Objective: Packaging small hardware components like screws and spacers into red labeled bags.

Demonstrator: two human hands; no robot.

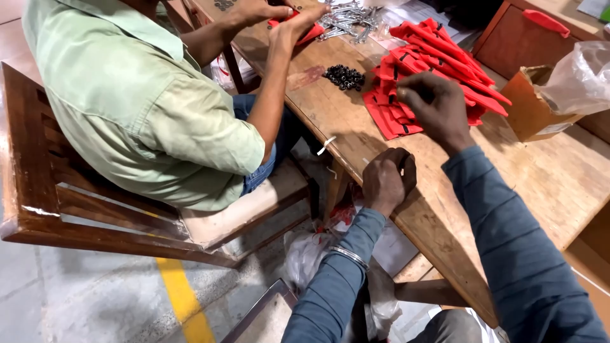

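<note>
Two hands on the job, both mine, in blue sleeves. My right hand point(432, 108) is down on the near edge of the heap of flat red plastic pieces with black slots point(438, 70), fingers curled and pinching at one of the pieces; can't tell how firm the grip is. My left hand point(389, 179) sits at the near edge of the worn wooden table point(540, 178), closed into a loose fist; whatever is in it, if anything, is hidden. Metal bangle on that wrist.

Red heap lies mid-table, fanned out, touching my right hand. Small pile of black ring-shaped bits point(344, 77) is just left of the heap, apart from both my hands. Pile of shiny silver metal parts point(346, 19) is further up the table, near the far end.

Co-worker in a pale green shirt point(127, 95) sits on a wooden chair point(38, 190) at the left side of the table, back to me. Their hands point(289, 19) are together at the far end, holding a red piece beside the silver pile.

Open brown cardboard box point(530, 108) with a clear plastic bag point(581, 76) stands right of the red heap. Yellow floor line point(181, 298) runs below the chair.
</note>
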